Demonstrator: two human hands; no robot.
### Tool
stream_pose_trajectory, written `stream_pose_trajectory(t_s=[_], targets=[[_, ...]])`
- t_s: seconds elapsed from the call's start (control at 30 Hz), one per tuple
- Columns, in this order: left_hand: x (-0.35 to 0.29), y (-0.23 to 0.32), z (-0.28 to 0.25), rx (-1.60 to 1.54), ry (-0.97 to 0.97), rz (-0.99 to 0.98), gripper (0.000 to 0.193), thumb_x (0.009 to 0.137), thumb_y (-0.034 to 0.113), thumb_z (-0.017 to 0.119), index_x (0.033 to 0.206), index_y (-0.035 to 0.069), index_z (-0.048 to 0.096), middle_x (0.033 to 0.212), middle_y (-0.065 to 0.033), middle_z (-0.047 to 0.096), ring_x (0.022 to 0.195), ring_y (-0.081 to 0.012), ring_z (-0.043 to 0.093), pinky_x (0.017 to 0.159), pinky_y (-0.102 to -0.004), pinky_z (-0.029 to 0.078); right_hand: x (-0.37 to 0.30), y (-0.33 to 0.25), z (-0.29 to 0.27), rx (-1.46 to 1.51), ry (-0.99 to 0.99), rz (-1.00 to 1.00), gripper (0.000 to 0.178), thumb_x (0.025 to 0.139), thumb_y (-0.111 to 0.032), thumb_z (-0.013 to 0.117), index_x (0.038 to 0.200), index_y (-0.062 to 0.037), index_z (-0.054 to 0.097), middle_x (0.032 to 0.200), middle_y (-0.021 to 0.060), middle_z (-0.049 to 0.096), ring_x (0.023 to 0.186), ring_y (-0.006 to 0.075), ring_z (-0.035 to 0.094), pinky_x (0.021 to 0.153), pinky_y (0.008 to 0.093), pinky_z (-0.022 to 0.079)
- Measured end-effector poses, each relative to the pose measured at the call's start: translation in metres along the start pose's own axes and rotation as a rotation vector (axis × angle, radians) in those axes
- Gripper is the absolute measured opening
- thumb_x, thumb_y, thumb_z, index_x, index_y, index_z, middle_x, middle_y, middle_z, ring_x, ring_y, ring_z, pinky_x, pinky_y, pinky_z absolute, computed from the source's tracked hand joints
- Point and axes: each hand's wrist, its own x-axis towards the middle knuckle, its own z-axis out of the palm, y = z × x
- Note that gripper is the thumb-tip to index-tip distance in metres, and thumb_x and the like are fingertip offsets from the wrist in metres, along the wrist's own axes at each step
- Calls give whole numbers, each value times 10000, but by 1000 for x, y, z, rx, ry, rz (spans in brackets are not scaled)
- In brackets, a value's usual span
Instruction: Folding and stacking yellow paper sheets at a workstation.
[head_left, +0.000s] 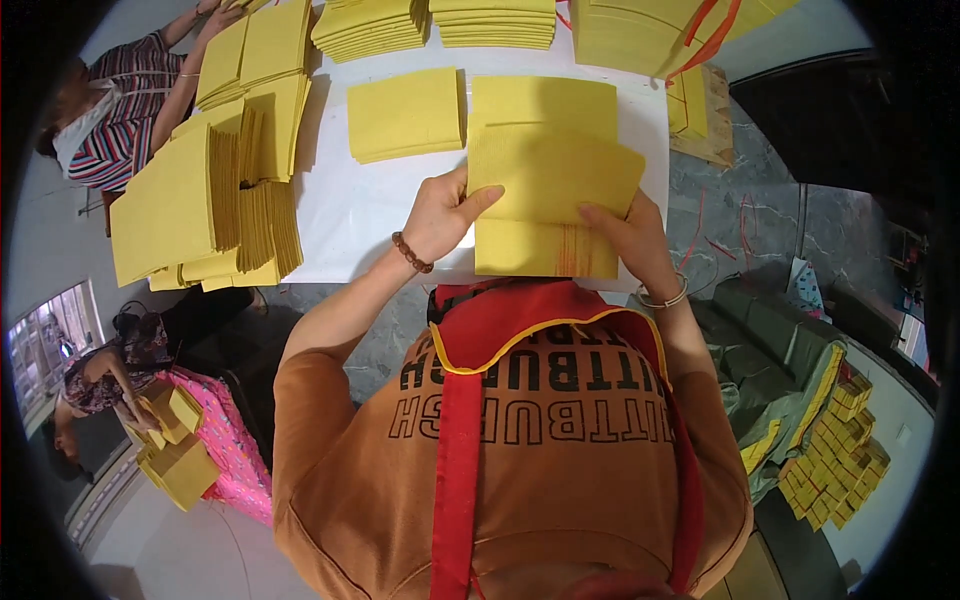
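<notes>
Both of my hands hold a yellow paper sheet [555,165], or a thin stack of them, slightly tilted over the table's near edge. My left hand [440,215] pinches its left side, thumb on top and fingers mostly hidden. On the right side my right hand [635,238] grips it the same way, thumb lying on the paper. More yellow paper [545,98] shows beyond the held piece. Below it, a lower part of yellow paper [520,250] carries reddish streaks; whether these are separate sheets I cannot tell. A small stack of yellow paper [405,115] lies just left.
Tall yellow paper stacks [170,200] line the left of the white table [335,225]. More stacks [368,30] stand along the back. Red straps [710,45] hang at far right. A person in stripes [125,100] works at left; another [110,370] handles paper lower left.
</notes>
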Motion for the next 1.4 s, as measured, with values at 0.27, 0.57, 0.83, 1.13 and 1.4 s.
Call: stream_pose_trajectory(t_s=[0.27,0.57,0.83,1.13,1.4], targets=[[13,-4,3,-538,-2,21,301,878,42,532,1170,-28,524,998,-70,638,862,-97,587,770,-248,477,6,-5,7,-25,169,-64,463,791,-163,672,1212,-31,532,996,108,653,845,136,623,727,261,483],[21,-20,10,-306,184,77,275,841,126,612,1055,-31,542,762,-93,651,642,-105,582,575,-241,444,14,-8,11,-8,216,82,434,795,-133,664,1203,-35,553,1039,114,648,853,105,598,746,239,471],[18,-5,4,-160,265,-16,420,806,181,657,1135,-6,474,693,-83,624,594,-140,570,530,-279,411,16,-11,10,-113,228,66,435,788,-132,659,1197,-29,553,1065,157,636,911,167,625,782,269,473],[25,47,12,616,276,821,460,820,195,595,1239,48,473,1255,-156,458,1164,-349,417,958,-450,330,16,0,12,-108,246,16,446,780,-161,663,1189,-20,554,1020,190,640,886,207,640,767,290,480],[37,20,40,837,109,665,581,835,382,554,1331,121,402,1398,-151,314,1301,-332,262,1053,-467,212,4,-18,16,-691,308,-136,529,763,-263,674,1241,-93,523,1321,129,461,1182,231,480,959,451,347]])
